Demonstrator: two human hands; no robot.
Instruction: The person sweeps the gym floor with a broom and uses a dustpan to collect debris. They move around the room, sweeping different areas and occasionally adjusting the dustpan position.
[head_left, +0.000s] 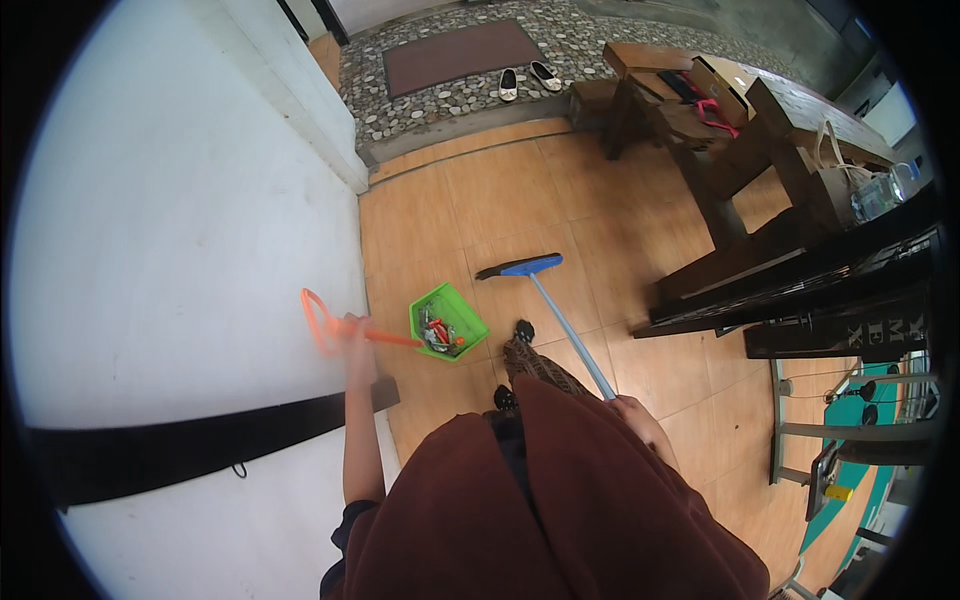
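Observation:
My left hand (355, 330) grips the orange handle (394, 339) of a long-handled dustpan, and both are slightly blurred. At the handle's lower end is the green dustpan (466, 315), with crumpled wrappers and other litter (441, 334) inside. In my right hand (636, 417) is the pale blue-grey stick (574, 337) of a floor broom. The broom's blue head (531, 265) with dark bristles lies over the tiled floor, ahead and to the right of the dustpan, apart from it.
A white wall (195, 225) runs along the left. Wooden benches (690, 135) stand at the right, bearing a cardboard box (718, 91) and a plastic bottle (885, 193). Beyond a low step lie a brown mat (463, 56) and a pair of shoes (529, 81) on pebbled paving.

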